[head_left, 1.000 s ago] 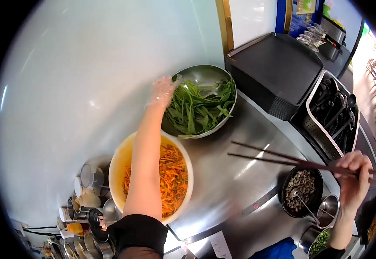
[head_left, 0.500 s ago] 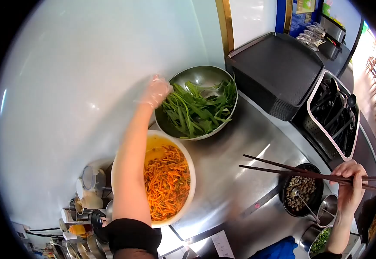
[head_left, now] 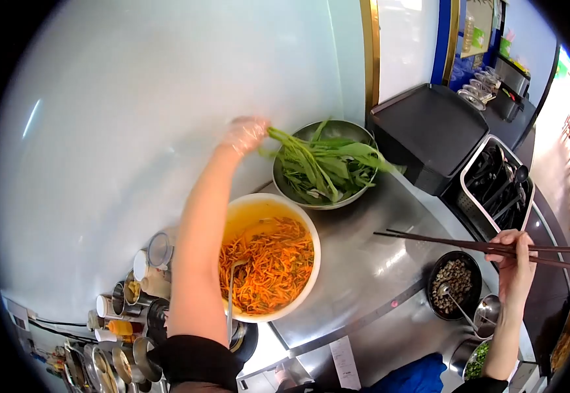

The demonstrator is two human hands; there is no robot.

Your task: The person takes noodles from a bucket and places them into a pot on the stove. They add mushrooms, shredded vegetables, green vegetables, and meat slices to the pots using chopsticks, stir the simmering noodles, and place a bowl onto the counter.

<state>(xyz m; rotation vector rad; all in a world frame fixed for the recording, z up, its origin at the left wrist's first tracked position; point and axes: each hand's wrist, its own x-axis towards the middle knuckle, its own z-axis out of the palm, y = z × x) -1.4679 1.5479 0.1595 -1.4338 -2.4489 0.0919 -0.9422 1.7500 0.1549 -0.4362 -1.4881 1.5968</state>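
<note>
My left hand (head_left: 247, 134), in a clear plastic glove, is closed on the stem ends of a bunch of leafy greens (head_left: 324, 160). The leaves stretch rightward over a steel bowl (head_left: 344, 131) and past its right rim. Below my left forearm stands a white tub (head_left: 314, 262) of shredded orange vegetables (head_left: 272, 268) in liquid, with a spoon in it. On the right, my right hand (head_left: 515, 262) grips long dark chopsticks (head_left: 455, 244), whose tips point left over the steel counter and lie close together.
A black bowl (head_left: 475, 308) of chopped brown food stands below the chopsticks, near a pot of chopped greens (head_left: 476, 361). Stacked black trays (head_left: 429, 124) and a basket of black utensils (head_left: 497, 187) sit at upper right. Jars and pots (head_left: 128, 327) crowd the lower left.
My left hand has lifted the greens partly out of the bowl, and they now trail rightward. The chopstick tips have come together. The whole view has shifted, uncovering more of the tub.
</note>
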